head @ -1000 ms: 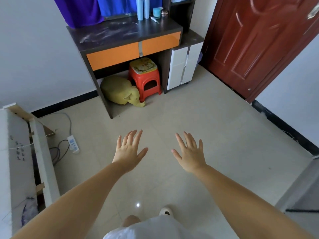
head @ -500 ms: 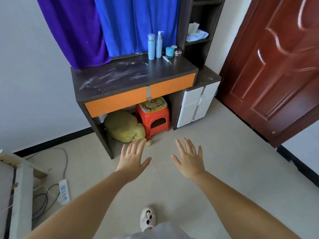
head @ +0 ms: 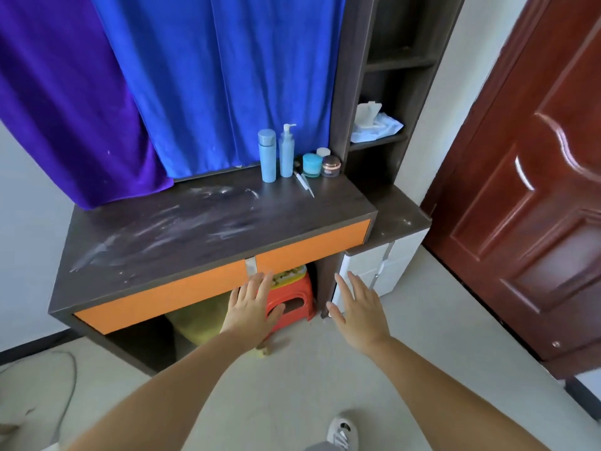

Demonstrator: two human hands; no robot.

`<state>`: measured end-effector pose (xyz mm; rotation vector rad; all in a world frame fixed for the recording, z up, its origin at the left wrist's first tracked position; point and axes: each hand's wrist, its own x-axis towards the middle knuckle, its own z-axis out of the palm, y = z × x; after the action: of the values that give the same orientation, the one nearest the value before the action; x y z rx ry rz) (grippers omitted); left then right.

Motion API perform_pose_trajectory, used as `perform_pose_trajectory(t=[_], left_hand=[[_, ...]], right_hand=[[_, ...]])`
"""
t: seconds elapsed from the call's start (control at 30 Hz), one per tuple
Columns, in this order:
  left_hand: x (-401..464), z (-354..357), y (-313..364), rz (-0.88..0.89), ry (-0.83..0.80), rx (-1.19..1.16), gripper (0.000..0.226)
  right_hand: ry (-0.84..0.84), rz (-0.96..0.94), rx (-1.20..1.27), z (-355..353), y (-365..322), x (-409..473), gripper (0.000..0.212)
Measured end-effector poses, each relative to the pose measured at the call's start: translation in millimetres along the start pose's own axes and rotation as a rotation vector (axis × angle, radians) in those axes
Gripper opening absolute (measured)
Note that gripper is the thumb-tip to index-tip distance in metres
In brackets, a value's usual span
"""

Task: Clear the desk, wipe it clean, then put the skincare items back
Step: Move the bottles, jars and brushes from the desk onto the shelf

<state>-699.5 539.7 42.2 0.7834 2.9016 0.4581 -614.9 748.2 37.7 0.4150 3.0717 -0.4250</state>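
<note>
At the back right corner of the tabletop (head: 201, 229) stand the skincare items, bunched together: a capped bottle (head: 267, 156), a pump bottle (head: 287, 151), a teal jar (head: 312, 165), a dark jar (head: 331, 166) and a thin tube (head: 304, 184) lying flat just in front. Both hands hover short of the front edge, left hand (head: 252, 304) and right hand (head: 359, 304), each grip released with fingers spread and nothing held. Best bet for clearing: lift the tall bottles first by the body (the pump one looks tippy), then the jars, and keep sleeves off that white smeared dust.
</note>
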Motion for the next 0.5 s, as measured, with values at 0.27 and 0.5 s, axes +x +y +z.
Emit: perform_pose_trajectory(t=[0.27,0.5], left_hand=[[123.6,-8.1,13.8,-0.146,0.092,-0.121,0.068],[243.7,-18.4,-20.8,-0.210,0.148,-0.195,0.071]], right_hand=[[-0.040,-0.151,0.013,-37.0,37.4,152.5,0.078],[-0.050,-0.236,0.061,-37.7,16.7,291.4,0.060]])
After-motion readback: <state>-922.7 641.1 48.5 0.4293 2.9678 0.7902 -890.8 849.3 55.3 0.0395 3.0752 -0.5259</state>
